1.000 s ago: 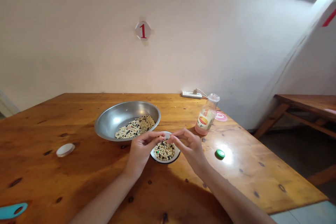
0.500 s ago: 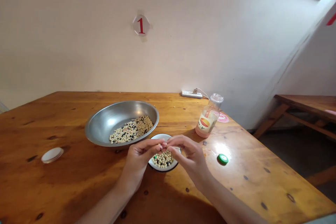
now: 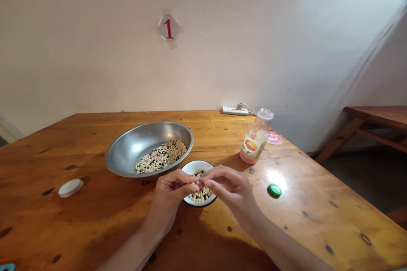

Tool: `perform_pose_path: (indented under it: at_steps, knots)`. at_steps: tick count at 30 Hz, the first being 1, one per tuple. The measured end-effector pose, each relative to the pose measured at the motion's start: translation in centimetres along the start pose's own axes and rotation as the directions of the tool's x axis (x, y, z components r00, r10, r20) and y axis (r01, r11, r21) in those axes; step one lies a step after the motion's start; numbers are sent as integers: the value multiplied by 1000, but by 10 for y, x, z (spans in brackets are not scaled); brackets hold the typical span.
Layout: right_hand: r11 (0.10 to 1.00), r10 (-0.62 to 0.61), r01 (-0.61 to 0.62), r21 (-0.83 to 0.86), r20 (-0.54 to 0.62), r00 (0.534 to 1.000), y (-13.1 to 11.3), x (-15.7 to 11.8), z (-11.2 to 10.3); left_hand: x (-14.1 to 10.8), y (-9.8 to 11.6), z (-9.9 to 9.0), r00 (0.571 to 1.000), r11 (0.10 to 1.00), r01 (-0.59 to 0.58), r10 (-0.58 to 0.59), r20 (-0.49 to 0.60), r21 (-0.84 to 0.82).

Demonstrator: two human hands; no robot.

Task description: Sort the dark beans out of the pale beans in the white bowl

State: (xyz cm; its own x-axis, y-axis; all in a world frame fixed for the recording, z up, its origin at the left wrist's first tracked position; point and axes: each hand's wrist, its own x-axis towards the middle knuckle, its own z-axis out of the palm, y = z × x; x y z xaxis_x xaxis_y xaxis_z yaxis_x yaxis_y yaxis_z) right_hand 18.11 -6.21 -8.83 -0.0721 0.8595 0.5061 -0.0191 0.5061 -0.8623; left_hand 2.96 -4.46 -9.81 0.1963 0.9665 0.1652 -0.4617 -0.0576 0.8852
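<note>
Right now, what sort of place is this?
Perhaps a small eatery, though I can't be sure: a red number 1 is taped to the wall above this wooden table, and what looks like a second table stands off to the right.

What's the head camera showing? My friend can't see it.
A person's left hand and right hand hover close together over a white bowl of pale and black beads. Beyond stand a metal bowl of beads and a bottle.
</note>
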Motion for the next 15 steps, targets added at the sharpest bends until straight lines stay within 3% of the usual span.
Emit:
perform_pose_path:
  at_steps: [7, 15]
  knots:
    - [980, 95, -103, 170, 52, 994, 2, -1, 0, 0, -1, 0, 1000, 1000, 12, -12, 11, 15]
    - [982, 94, -103, 160, 64, 994, 3, -1, 0, 0, -1, 0, 999, 1000, -6, 6, 37, 20]
